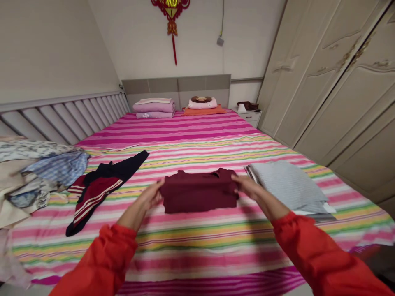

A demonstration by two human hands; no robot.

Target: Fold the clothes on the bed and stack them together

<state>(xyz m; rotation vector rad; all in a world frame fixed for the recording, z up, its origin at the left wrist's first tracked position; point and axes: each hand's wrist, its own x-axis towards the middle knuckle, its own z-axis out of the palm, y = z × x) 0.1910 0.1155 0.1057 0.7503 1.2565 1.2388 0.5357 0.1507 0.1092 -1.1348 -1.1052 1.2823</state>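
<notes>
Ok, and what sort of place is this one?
Most likely a bedroom in a home: a large bed with a headboard takes up much of the view, with a nightstand beyond and a tall wardrobe on the right.

From here I see both hands, left (153,195) and right (247,187), blurred, some fingers hidden by the maroon garment (199,197). My view crops the wall hanging (171,13) above and the clothes pile (58,164) at left; I can't identify the brown item (249,106).

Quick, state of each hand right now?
Left hand: closed, holding the maroon garment at its left edge.
Right hand: closed, holding the same garment at its right edge.
</notes>
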